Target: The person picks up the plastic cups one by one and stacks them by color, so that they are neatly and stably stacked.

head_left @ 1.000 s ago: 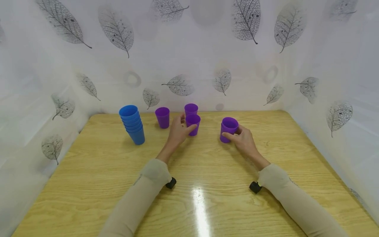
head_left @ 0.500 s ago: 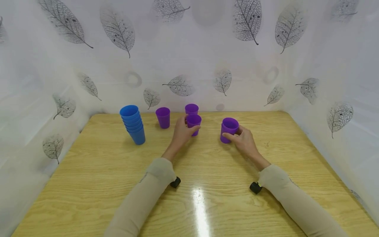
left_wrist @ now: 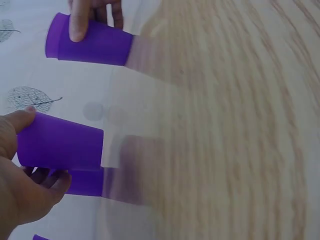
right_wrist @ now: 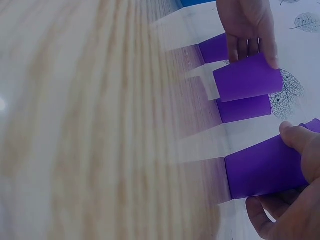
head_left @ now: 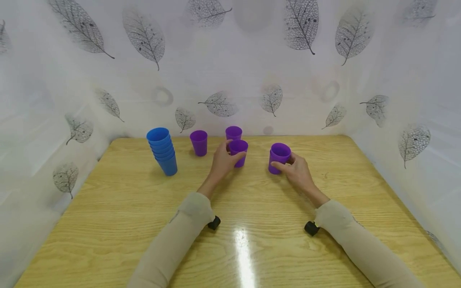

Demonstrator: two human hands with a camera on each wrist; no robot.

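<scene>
My left hand (head_left: 222, 160) grips a purple cup (head_left: 237, 149) around its side, thumb in front and fingers behind. In the left wrist view this cup (left_wrist: 60, 142) stands upright with its base close to the table. My right hand (head_left: 298, 172) holds purple nested cups (head_left: 275, 165); a second rim shows just under the top one, and their base (right_wrist: 255, 172) is on the table. Directly behind the left hand's cup stands another purple cup (head_left: 234, 131), partly hidden by it. One more purple cup (head_left: 199, 144) stands alone to the left of that hand.
A tall stack of blue cups (head_left: 163, 154) stands upright on the left of the wooden table (head_left: 273, 224). A white leaf-print curtain (head_left: 248, 92) closes off the back and both sides.
My left hand has taken firmer hold of its purple cup and shifted it slightly right, toward the nested cups. The right hand and its cups have stayed in place.
</scene>
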